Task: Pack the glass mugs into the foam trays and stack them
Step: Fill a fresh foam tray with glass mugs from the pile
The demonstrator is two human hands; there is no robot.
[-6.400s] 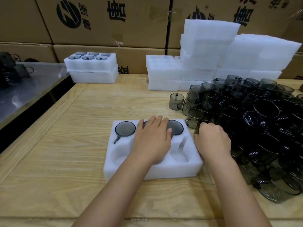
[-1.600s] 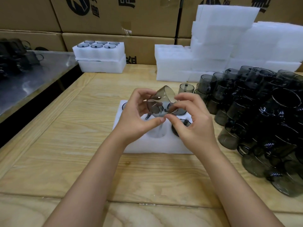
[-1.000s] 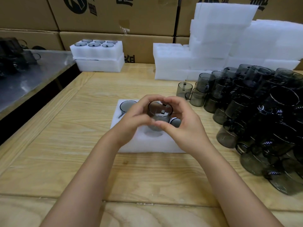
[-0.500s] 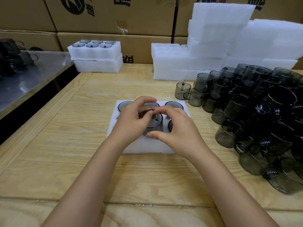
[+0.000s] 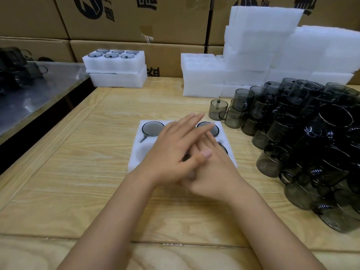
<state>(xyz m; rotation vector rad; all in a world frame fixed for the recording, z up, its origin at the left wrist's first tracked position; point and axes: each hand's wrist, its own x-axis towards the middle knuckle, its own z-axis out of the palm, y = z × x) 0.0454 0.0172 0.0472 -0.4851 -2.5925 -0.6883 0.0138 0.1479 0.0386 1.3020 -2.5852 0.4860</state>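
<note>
A white foam tray (image 5: 138, 152) lies in the middle of the wooden table (image 5: 78, 172). Smoky glass mugs sit rim-down in its back left slot (image 5: 153, 128) and back right slot (image 5: 209, 127), and another shows at the front right (image 5: 224, 149). My left hand (image 5: 173, 151) lies flat over the tray's middle, fingers straight, crossing on top of my right hand (image 5: 214, 172). Both hands press down over the front middle slot. The mug under them is almost wholly hidden.
A large pile of loose smoky mugs (image 5: 311, 143) fills the right side of the table. Two stacked packed trays (image 5: 116, 71) stand at the back left, stacks of empty foam trays (image 5: 253, 55) behind centre. A metal table (image 5: 29, 94) lies left, cardboard boxes (image 5: 136, 20) behind.
Both hands lowered the mug they held into the tray's front middle slot. Their fingers have since straightened and now lie flat over it.
</note>
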